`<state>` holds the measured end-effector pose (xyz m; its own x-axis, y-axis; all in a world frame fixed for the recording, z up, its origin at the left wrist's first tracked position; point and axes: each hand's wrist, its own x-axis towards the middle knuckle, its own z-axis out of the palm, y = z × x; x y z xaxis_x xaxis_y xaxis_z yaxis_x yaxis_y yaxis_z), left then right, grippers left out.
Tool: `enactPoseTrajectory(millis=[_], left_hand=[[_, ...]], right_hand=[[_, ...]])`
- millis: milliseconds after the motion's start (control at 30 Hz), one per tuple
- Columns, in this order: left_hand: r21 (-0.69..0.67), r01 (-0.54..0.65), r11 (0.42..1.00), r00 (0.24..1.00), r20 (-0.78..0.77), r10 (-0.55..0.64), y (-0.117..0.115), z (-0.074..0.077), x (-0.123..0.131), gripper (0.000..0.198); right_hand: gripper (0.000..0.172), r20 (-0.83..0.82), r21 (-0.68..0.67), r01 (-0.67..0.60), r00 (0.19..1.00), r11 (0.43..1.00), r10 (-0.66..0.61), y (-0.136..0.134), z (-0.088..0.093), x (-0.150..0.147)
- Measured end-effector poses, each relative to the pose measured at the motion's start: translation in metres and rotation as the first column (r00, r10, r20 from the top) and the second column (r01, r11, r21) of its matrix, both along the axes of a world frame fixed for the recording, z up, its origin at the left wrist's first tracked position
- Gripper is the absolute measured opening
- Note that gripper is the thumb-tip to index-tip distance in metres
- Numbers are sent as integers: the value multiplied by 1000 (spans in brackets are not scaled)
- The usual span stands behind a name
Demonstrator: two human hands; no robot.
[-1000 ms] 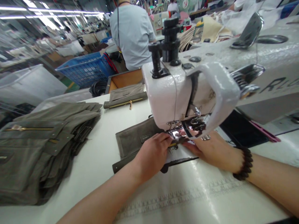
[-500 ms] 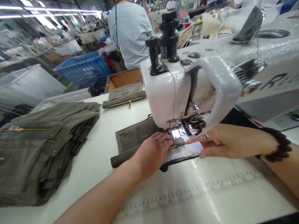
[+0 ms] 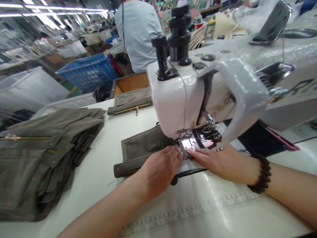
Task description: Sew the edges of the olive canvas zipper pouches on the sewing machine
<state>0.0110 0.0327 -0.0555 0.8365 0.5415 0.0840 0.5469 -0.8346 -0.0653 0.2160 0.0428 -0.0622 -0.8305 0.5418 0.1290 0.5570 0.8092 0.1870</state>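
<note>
My left hand [image 3: 160, 168] presses on an olive-grey fabric panel [image 3: 135, 145] beside the needle area of a white sewing machine [image 3: 170, 105]. Its fingers are bent and close together on the cloth. A small badge [image 3: 153, 146] and a zipper strip [image 3: 132, 169] show on the panel; part of the strip is under my left hand. From the other side my right hand [image 3: 225, 162], a dark bead bracelet [image 3: 261, 173] at its wrist, reaches in with fingers stretched out. Its fingertips touch the work at the lit metal plate, close to my left fingertips. The needle tip cannot be made out.
Stacked olive panels with zippers [image 3: 49, 158] lie at the left. Another zippered panel [image 3: 133, 99] rests behind, near a wooden box [image 3: 131, 82]. A blue crate [image 3: 86, 72] and a seated person's back [image 3: 138, 36] are beyond. A ruler scale [image 3: 188, 211] runs along the table front.
My right hand has moved left, its fingertips now close to my left fingers and covering the white patch of table plate. The panel has shifted slightly left; my left hand stays on it.
</note>
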Motion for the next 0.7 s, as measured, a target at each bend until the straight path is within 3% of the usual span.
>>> enactPoseTrajectory(millis=[200,333,433,700], left_hand=[[-175,-43,984,997,49,52,7,0,-4,33],[-322,-83,943,990,81,114,11,6,-5,26],[-344,-71,936,988,104,113,12,8,-4,22],[-333,-99,938,992,37,117,9,13,2,23]], right_hand=[[24,-115,142,14,993,990,3,0,4,-6],[33,-100,185,-99,988,978,119,-1,11,-12],[32,-54,174,-160,984,972,172,-1,13,-12],[30,119,14,-168,979,986,165,-1,11,-12]])
